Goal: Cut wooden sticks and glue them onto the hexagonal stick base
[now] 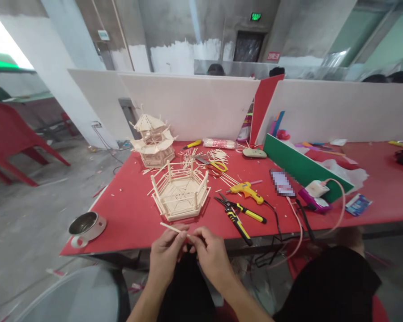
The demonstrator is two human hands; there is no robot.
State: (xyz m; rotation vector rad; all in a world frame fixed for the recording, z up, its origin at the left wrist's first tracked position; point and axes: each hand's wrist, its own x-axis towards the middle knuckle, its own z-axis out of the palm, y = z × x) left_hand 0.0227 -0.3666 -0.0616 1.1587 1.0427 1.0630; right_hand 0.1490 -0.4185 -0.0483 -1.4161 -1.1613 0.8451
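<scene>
Both my hands meet at the near edge of the red table (pixel 130 214). My left hand (pixel 166 255) and my right hand (pixel 211 255) pinch a thin wooden stick (pixel 174 229) between their fingertips; the stick points left and away. Just beyond them stands a hexagonal stick frame (pixel 181 192) with upright posts. Farther back at the left is a finished stick pagoda (pixel 153 139). Loose sticks (pixel 218 156) lie scattered behind the frame.
A yellow glue gun (pixel 246 191), black-and-yellow pliers (pixel 238 214), yellow scissors (pixel 218 165) and cables lie to the right. A metal bowl (pixel 85 225) sits at the table's left corner. White dividers (pixel 195 105) and a green board (pixel 298 167) bound the space. Red chairs (pixel 10 143) stand left.
</scene>
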